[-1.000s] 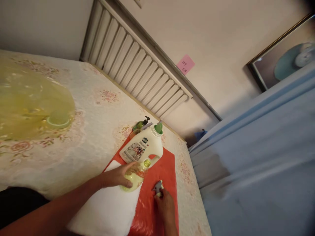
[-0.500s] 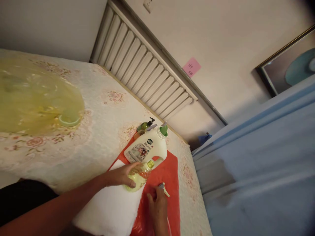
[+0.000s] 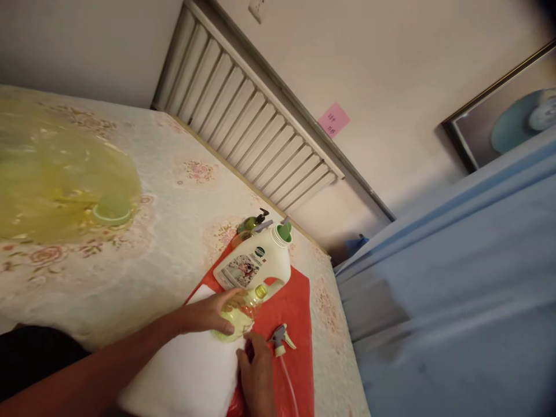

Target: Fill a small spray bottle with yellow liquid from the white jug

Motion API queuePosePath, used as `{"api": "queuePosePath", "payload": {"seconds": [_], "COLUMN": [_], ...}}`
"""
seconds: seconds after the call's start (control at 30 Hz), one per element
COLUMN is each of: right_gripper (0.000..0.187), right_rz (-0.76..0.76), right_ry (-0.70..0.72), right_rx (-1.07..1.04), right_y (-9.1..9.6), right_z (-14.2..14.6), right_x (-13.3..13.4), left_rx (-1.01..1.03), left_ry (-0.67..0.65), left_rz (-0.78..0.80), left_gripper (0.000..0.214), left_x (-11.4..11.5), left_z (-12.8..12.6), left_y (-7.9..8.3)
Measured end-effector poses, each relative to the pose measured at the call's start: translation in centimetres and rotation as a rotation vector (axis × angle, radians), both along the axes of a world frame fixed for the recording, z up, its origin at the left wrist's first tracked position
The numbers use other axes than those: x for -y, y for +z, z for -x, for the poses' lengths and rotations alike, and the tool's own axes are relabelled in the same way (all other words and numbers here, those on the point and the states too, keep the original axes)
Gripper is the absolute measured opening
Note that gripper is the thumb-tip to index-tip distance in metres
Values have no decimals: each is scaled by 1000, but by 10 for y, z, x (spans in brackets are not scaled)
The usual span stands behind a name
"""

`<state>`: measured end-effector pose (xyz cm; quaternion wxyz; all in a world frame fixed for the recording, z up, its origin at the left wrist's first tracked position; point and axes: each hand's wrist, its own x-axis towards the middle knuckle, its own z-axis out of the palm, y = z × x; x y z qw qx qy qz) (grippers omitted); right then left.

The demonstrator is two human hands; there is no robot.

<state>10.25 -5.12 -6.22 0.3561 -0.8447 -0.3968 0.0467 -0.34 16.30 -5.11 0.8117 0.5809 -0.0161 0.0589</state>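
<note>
My left hand (image 3: 208, 315) is wrapped round a small clear bottle of yellow liquid (image 3: 238, 313) with no cap, which rests on a white folded towel (image 3: 186, 376). My right hand (image 3: 256, 373) sits just below the bottle at the towel's edge. Its fingers are loosely bent and nothing is in them. A grey and yellow spray head (image 3: 280, 339) with its thin tube lies on the red plastic sheet (image 3: 299, 301), right beside that hand. A large white detergent jug (image 3: 254, 263) with a green spout lies just behind the small bottle.
Pump bottles (image 3: 252, 223) lie behind the jug on the floral bedcover (image 3: 174, 231). A yellowish plastic bag (image 3: 56, 179) with a green cap lies at left. A slatted radiator cover (image 3: 252, 121) lines the wall, and a blue bed (image 3: 456, 289) fills the right.
My right hand let go of the spray head, which now lies on the red sheet, and moved left toward the small bottle. My left hand stayed on the bottle.
</note>
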Motion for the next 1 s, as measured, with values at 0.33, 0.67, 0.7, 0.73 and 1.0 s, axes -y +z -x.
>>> {"api": "queuePosePath", "payload": {"seconds": [0.33,0.67,0.7,0.73,1.0], "right_gripper": [34,35,35,35,33], "right_rz": [0,-6,-8,-10,4], "right_ry": [-33,-41,-41,-40,-35], "right_rx": [-25,1,3,4,-14], "right_y": [4,2,1,0,0], "right_z": [3,3,3,2,1], "right_x": [-3,-2,-2,-2,-2], "left_rx": [29,14,11,9,27], "left_ry": [-17,-17,-15,-10,-3], "left_rz": [18,-1,-9,-20,-46], "left_gripper": [96,96,97,97,98], "left_x": [0,0,0,0,-1], "left_z": [-3,-2,-2,-2,-3], "left_y": [-5,-3,-3,-3,-6]}}
